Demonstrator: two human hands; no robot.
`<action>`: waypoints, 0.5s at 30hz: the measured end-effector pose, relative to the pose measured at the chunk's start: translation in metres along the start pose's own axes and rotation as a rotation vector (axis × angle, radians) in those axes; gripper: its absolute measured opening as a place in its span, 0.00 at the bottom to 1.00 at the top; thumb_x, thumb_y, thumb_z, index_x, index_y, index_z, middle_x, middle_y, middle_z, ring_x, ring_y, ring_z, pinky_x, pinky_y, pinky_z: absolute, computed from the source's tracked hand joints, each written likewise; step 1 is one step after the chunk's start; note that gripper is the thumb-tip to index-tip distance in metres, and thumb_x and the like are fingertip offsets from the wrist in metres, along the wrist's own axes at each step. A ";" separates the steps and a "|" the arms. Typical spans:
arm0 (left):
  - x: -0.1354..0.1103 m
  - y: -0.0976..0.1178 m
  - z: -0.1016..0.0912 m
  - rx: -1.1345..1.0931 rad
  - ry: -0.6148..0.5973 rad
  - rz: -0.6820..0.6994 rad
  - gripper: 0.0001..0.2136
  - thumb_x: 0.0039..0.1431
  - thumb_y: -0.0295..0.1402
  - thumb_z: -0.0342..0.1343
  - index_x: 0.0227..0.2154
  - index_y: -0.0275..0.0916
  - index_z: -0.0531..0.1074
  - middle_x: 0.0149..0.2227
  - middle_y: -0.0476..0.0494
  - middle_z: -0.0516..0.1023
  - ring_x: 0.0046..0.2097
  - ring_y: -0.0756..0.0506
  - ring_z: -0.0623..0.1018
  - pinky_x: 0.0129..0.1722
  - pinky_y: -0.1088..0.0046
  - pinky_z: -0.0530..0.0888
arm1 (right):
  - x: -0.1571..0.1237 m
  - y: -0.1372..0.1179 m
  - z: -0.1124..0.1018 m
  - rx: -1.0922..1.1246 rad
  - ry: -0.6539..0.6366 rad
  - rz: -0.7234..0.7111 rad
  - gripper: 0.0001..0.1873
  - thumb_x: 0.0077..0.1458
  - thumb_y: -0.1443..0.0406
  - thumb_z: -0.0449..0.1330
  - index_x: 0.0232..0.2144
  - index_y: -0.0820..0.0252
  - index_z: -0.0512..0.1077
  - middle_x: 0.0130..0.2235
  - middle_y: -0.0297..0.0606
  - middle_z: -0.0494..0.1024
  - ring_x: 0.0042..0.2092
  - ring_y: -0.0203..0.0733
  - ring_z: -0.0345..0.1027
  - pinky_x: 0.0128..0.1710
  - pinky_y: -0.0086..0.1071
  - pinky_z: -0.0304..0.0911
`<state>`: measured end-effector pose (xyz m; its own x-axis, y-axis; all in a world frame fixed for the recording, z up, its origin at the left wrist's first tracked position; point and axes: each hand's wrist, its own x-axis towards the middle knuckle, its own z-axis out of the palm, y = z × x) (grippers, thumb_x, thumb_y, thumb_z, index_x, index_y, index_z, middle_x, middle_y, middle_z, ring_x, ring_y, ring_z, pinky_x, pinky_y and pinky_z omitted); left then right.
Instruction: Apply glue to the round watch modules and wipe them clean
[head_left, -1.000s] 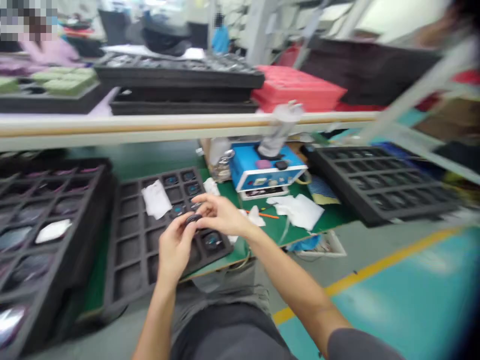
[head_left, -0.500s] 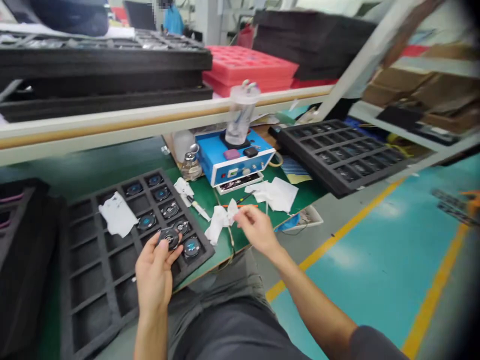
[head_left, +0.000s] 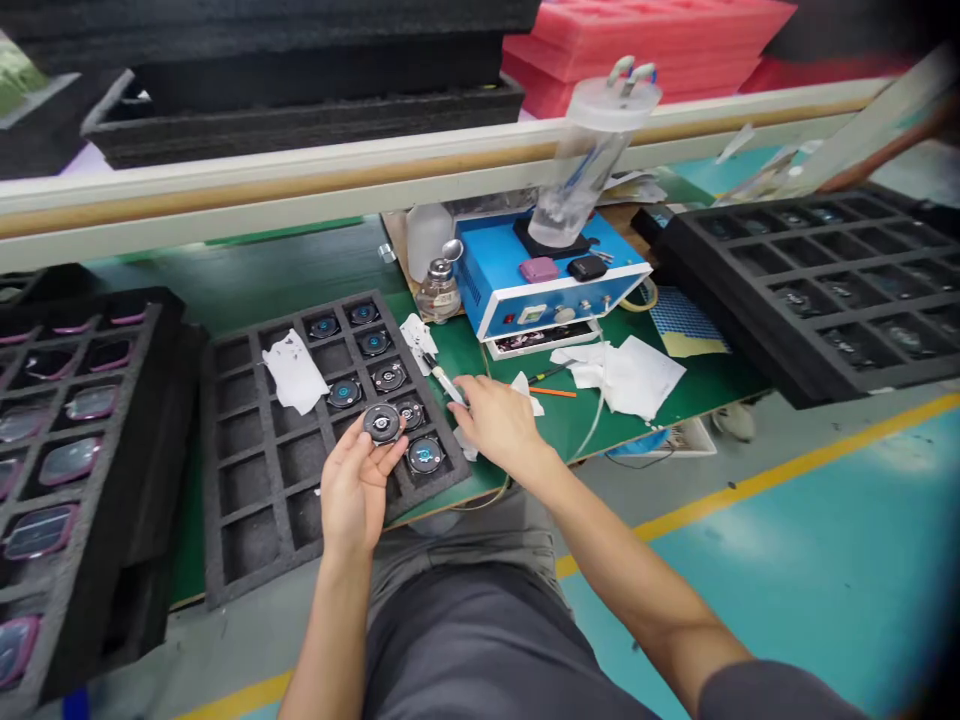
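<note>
My left hand holds a small round black disc part by its fingertips, just above a black foam tray. Several matching round parts with blue centres sit in that tray's right-hand cells, such as the round part. My right hand rests on the green mat beside the tray, fingers curled at a thin white pen-like tool and a crumpled white wipe. Whether it grips the tool is unclear.
A blue box device with a clear canister stands behind the mat, next to a small glass bottle. Black foam trays lie far left and right. White wipes lie on the mat. A shelf rail runs overhead.
My right hand moved left and down onto the mat by the pen-like tool. The left hand kept holding the disc. The view tilted down and shifted.
</note>
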<state>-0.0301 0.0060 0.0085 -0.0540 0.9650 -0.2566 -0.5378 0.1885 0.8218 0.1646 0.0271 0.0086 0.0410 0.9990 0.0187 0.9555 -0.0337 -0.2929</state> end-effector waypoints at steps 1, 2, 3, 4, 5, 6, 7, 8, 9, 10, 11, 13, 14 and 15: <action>-0.001 0.000 -0.001 -0.008 -0.006 -0.007 0.14 0.56 0.34 0.65 0.44 0.36 0.78 0.47 0.36 0.84 0.49 0.38 0.84 0.50 0.58 0.80 | 0.005 -0.006 0.000 -0.035 -0.035 0.001 0.16 0.63 0.63 0.56 0.50 0.58 0.74 0.45 0.49 0.82 0.46 0.54 0.77 0.37 0.37 0.64; -0.001 -0.001 -0.002 -0.016 -0.012 -0.013 0.13 0.56 0.33 0.64 0.44 0.36 0.78 0.47 0.36 0.84 0.50 0.37 0.83 0.51 0.57 0.80 | 0.008 -0.010 0.001 -0.050 -0.053 0.003 0.15 0.62 0.65 0.56 0.49 0.60 0.74 0.44 0.51 0.82 0.45 0.56 0.77 0.36 0.38 0.63; -0.002 -0.001 -0.003 -0.024 -0.020 -0.019 0.13 0.56 0.33 0.63 0.44 0.36 0.77 0.48 0.35 0.84 0.51 0.37 0.83 0.52 0.56 0.79 | 0.009 -0.012 0.001 -0.056 -0.063 0.004 0.15 0.61 0.67 0.55 0.48 0.62 0.74 0.42 0.52 0.82 0.43 0.57 0.77 0.35 0.38 0.63; -0.003 -0.001 -0.004 -0.032 -0.026 -0.023 0.13 0.57 0.33 0.63 0.45 0.36 0.77 0.48 0.35 0.84 0.51 0.37 0.83 0.53 0.55 0.79 | 0.009 -0.013 0.000 -0.068 -0.069 0.009 0.15 0.61 0.69 0.53 0.48 0.63 0.74 0.42 0.53 0.82 0.43 0.57 0.77 0.35 0.38 0.62; -0.003 -0.001 -0.004 -0.040 -0.031 -0.027 0.14 0.57 0.32 0.62 0.45 0.36 0.77 0.48 0.35 0.84 0.51 0.37 0.83 0.53 0.55 0.78 | 0.007 -0.012 -0.002 -0.077 -0.063 0.019 0.16 0.61 0.69 0.52 0.49 0.63 0.74 0.42 0.53 0.82 0.42 0.56 0.77 0.35 0.38 0.62; -0.003 -0.002 -0.005 -0.047 -0.035 -0.031 0.14 0.56 0.32 0.62 0.46 0.35 0.76 0.48 0.35 0.84 0.51 0.37 0.83 0.54 0.55 0.78 | 0.006 -0.011 -0.005 -0.081 -0.045 0.033 0.17 0.61 0.69 0.51 0.50 0.62 0.73 0.43 0.52 0.81 0.42 0.56 0.77 0.36 0.38 0.62; -0.004 -0.002 -0.005 -0.051 -0.038 -0.033 0.14 0.56 0.32 0.61 0.46 0.35 0.76 0.47 0.35 0.84 0.51 0.37 0.83 0.54 0.55 0.78 | 0.005 -0.010 -0.009 -0.077 -0.013 0.050 0.18 0.61 0.69 0.51 0.51 0.61 0.73 0.44 0.51 0.81 0.42 0.56 0.77 0.36 0.39 0.62; -0.004 -0.003 -0.006 -0.049 -0.040 -0.032 0.14 0.56 0.31 0.61 0.46 0.35 0.76 0.47 0.36 0.83 0.51 0.38 0.83 0.54 0.55 0.78 | 0.006 -0.009 -0.014 -0.061 0.032 0.068 0.19 0.61 0.68 0.51 0.52 0.60 0.72 0.46 0.51 0.81 0.42 0.55 0.77 0.37 0.39 0.63; -0.004 -0.003 -0.006 -0.041 -0.041 -0.029 0.14 0.56 0.31 0.61 0.46 0.36 0.75 0.47 0.36 0.83 0.51 0.38 0.83 0.55 0.54 0.78 | 0.008 -0.009 -0.018 -0.032 0.090 0.084 0.20 0.61 0.67 0.51 0.53 0.59 0.72 0.47 0.50 0.81 0.43 0.56 0.77 0.38 0.40 0.63; -0.004 -0.004 -0.006 -0.029 -0.042 -0.023 0.14 0.56 0.31 0.61 0.46 0.36 0.75 0.47 0.37 0.83 0.51 0.38 0.83 0.55 0.54 0.78 | 0.013 -0.009 -0.022 0.013 0.153 0.091 0.20 0.61 0.67 0.52 0.54 0.58 0.72 0.47 0.49 0.80 0.43 0.56 0.76 0.39 0.41 0.64; -0.004 -0.005 -0.006 -0.014 -0.043 -0.015 0.14 0.56 0.32 0.62 0.46 0.37 0.75 0.47 0.38 0.83 0.50 0.39 0.83 0.55 0.54 0.77 | 0.020 -0.010 -0.025 0.077 0.214 0.082 0.20 0.61 0.66 0.52 0.53 0.58 0.72 0.47 0.48 0.80 0.44 0.55 0.76 0.41 0.42 0.64; -0.005 -0.006 -0.007 0.011 -0.045 0.000 0.15 0.54 0.31 0.63 0.46 0.38 0.75 0.47 0.39 0.83 0.51 0.40 0.82 0.55 0.55 0.77 | 0.041 -0.014 -0.026 0.267 0.322 0.031 0.17 0.61 0.64 0.54 0.49 0.59 0.75 0.45 0.47 0.80 0.43 0.52 0.75 0.44 0.42 0.65; -0.005 -0.007 -0.006 0.019 -0.044 0.009 0.16 0.53 0.30 0.64 0.46 0.39 0.75 0.47 0.40 0.83 0.51 0.41 0.82 0.55 0.55 0.77 | 0.052 -0.016 -0.024 0.385 0.355 -0.011 0.15 0.61 0.63 0.55 0.46 0.60 0.76 0.43 0.46 0.80 0.42 0.50 0.74 0.45 0.41 0.66; -0.005 -0.008 -0.006 0.023 -0.043 0.019 0.17 0.52 0.30 0.65 0.46 0.40 0.75 0.47 0.41 0.83 0.51 0.41 0.82 0.55 0.57 0.78 | 0.064 -0.018 -0.022 0.502 0.379 -0.052 0.13 0.60 0.62 0.56 0.43 0.61 0.77 0.42 0.45 0.80 0.41 0.48 0.74 0.46 0.40 0.67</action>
<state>-0.0308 -0.0014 0.0002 -0.0275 0.9752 -0.2195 -0.5173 0.1741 0.8379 0.1560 0.0909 0.0360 0.1864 0.9158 0.3557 0.7092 0.1251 -0.6938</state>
